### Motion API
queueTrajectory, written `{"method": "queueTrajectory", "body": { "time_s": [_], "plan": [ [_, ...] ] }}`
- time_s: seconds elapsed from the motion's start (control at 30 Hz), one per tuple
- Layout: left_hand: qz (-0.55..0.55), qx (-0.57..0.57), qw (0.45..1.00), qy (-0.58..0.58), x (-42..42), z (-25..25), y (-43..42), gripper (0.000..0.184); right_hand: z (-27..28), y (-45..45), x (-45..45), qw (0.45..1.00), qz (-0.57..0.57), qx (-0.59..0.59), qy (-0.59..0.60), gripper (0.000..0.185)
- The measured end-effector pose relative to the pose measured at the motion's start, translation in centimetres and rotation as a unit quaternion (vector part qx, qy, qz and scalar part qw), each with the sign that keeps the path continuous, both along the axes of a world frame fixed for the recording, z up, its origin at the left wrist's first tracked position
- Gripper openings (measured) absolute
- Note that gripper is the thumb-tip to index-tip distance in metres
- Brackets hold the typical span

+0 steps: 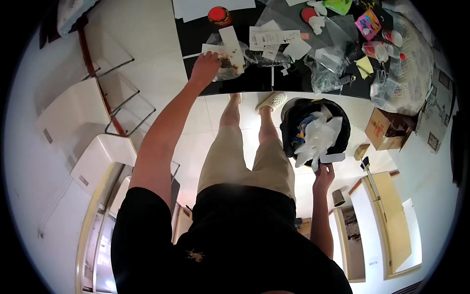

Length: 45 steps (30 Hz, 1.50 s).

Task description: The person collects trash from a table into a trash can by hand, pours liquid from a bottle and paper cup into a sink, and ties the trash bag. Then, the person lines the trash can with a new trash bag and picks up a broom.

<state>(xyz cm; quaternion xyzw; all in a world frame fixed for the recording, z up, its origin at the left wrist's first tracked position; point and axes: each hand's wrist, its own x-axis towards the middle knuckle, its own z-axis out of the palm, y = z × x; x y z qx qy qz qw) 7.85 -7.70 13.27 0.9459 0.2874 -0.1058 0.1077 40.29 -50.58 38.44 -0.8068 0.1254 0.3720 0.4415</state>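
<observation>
My left hand [205, 67] reaches onto the black table, its fingers closed on crumpled clear plastic packaging [226, 73]. Brown stains mark the plastic and a white paper strip [230, 41] lying against it. Low on the right, my right hand [323, 177] grips the near rim of a trash bin [344, 130] lined with a black bag. Inside the bin lie white plastic bags [318, 134] and a blue-and-yellow wrapper [303, 128]. A white flat piece [333, 158] sits at the rim just above my right fingers.
Across the table [196, 36] are a red-lidded jar [219, 16], printed labels [274, 37], clear plastic bags [325, 73], a pink packet [368, 24] and paper cups [376, 50]. A cardboard box [387, 130] stands right of the bin. White chairs [76, 110] are on the left.
</observation>
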Motion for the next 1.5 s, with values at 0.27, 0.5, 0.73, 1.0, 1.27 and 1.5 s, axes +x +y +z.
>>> {"method": "queueTrajectory", "body": {
  "time_s": [0.27,0.5,0.73,1.0,1.27,1.5],
  "plan": [
    [-0.109,0.026,0.993,-0.047,9.7,-2.3,0.2,0.03,-0.8,-1.5,-3.9,1.0,0.002,-0.023,0.012,0.009],
    [-0.149,-0.004,0.988,0.033,12.7,-3.4,-0.1,0.008,-0.7,-2.2,-5.7,0.999,0.011,-0.043,0.006,0.009],
    [-0.129,0.037,0.99,-0.037,5.9,3.4,-0.5,0.006,-1.5,-2.2,-6.9,1.0,-0.001,-0.007,-0.009,0.009],
    [-0.052,-0.004,0.989,-0.135,1.0,18.6,-1.6,0.009,-4.2,-1.3,-9.0,0.997,-0.038,0.042,-0.049,0.011],
    [-0.064,-0.053,0.966,-0.244,3.5,33.8,-6.8,0.016,-7.9,-2.5,-12.0,0.992,0.041,-0.028,-0.117,0.019],
    [-0.125,-0.217,0.949,-0.191,5.6,39.7,-14.3,0.014,-8.6,-5.4,-15.7,0.987,0.062,-0.01,-0.145,0.024]
  ]
}}
